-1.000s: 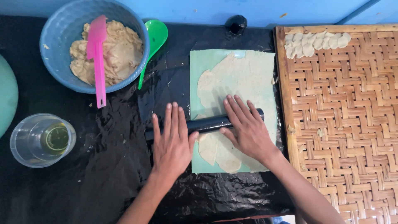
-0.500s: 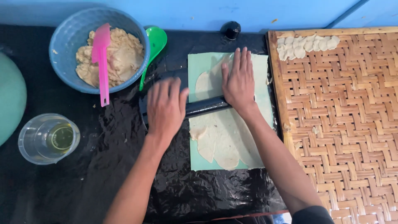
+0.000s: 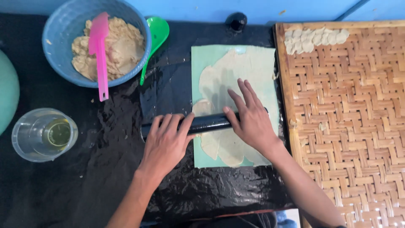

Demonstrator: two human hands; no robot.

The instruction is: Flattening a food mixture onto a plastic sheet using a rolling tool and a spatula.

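Black crinkled plastic sheeting [image 3: 105, 181] covers the desk, with a blue wall behind it. At the centre lies a pale green mat [image 3: 257, 63] carrying one thin sheet of beige dough [image 3: 219, 80], and across it lies one black rolling pin [image 3: 206, 123]. The left hand [image 3: 166, 145] rests flat, fingers spread, on the pin's left end, just off the mat; the right hand [image 3: 253, 120] presses open-palmed on the pin's right part, fingertips reaching forward onto the dough. Neither hand is clenched: both lie open on top of the pin rather than wrapped around it.

To roll well here, I judge that both palms should bear down evenly so the sheet thins uniformly, with the pin kept square to the mat and strokes stopping short of the mat's edges, since the dough already nears the right border.

Beyond the left hand stands one blue bowl [image 3: 63, 63] of lumpy dough mix, with one pink spatula [image 3: 100, 50] resting in it and one green spoon [image 3: 157, 36] just beside its rim. To the left of that hand sits one clear cup [image 3: 25, 145] holding a little yellowish liquid. Right of the right hand lies one woven bamboo tray [image 3: 350, 139], with a small row of pale dough pieces [image 3: 314, 39] at its far edge; these overlap too much to count. One small black knob [image 3: 236, 20] sits beyond the mat.
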